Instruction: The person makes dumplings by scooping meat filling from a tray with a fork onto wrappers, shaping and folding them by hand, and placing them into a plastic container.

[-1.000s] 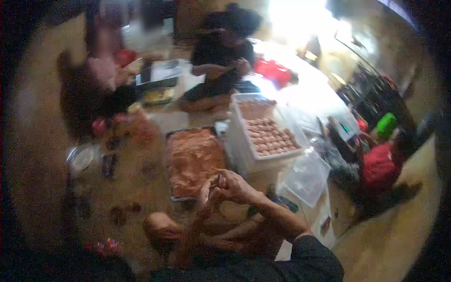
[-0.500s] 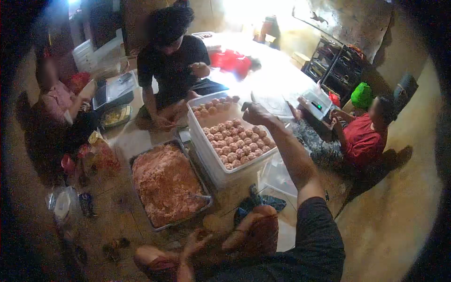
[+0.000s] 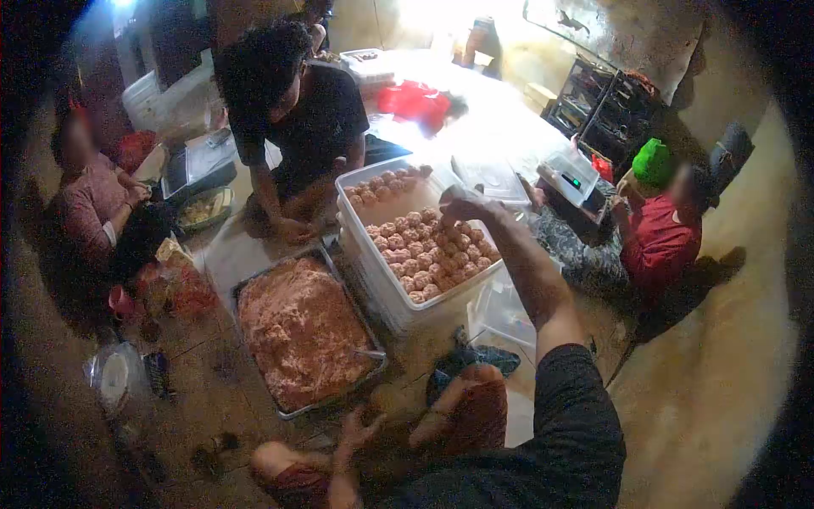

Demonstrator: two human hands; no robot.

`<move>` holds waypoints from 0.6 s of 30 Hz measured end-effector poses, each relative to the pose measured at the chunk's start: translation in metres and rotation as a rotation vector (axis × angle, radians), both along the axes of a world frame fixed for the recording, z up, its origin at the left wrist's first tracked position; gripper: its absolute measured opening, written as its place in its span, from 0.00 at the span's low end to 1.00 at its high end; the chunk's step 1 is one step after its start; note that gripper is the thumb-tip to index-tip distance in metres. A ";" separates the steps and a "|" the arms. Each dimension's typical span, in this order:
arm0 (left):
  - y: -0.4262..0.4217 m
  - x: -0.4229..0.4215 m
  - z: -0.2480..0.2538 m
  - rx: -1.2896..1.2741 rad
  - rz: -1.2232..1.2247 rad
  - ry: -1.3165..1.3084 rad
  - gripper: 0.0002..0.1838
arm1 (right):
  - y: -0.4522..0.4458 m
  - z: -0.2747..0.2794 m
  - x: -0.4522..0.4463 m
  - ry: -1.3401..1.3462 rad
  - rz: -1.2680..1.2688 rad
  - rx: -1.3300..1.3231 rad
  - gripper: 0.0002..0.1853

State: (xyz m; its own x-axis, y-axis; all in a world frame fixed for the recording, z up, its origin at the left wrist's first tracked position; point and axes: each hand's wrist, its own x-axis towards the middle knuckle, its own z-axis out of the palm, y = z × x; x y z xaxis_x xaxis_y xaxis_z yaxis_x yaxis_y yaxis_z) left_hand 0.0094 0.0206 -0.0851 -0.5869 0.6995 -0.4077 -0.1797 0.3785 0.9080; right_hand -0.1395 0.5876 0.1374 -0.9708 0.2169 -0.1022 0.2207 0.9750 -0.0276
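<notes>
My right hand point(image 3: 468, 209) reaches over a white plastic box point(image 3: 398, 310), its curled fingers pointing down at the balls inside. Whatever those fingers hold, if anything, is hidden. Rows of pinkish, lumpy balls point(image 3: 415, 270) fill the near part of the box, and another group of balls point(image 3: 381, 187) lies along its far side. Low in the view, my left hand point(image 3: 359, 429) is above my lap with its fingers apart, in dim light. Ahead of it stands a dark-rimmed tray point(image 3: 287, 414) heaped with a pink, crumbly mixture point(image 3: 301, 335).
A person in black point(image 3: 301, 127) leans beside the tray. Another person point(image 3: 93, 195) sits at left, and one in red point(image 3: 666, 237) at right by a scale point(image 3: 570, 180). Clear plastic lids point(image 3: 500, 314) and a blue cloth point(image 3: 475, 360) lie near the box.
My right hand has lowered toward the balls. My left hand has shifted slightly. The person in black has leaned left and dropped the raised hand.
</notes>
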 end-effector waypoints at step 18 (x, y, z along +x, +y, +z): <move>0.019 0.013 0.068 0.112 -0.031 0.134 0.21 | -0.152 -0.189 0.408 0.109 -0.402 -0.350 0.29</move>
State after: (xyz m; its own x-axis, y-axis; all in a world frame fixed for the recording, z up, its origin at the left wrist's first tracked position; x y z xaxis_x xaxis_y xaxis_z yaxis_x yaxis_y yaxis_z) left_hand 0.0219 0.0392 -0.0169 -0.6085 0.7545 -0.2460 -0.0445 0.2770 0.9598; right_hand 0.2681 0.4359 -0.0512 -0.8276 0.5440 -0.1384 0.5517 0.7429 -0.3791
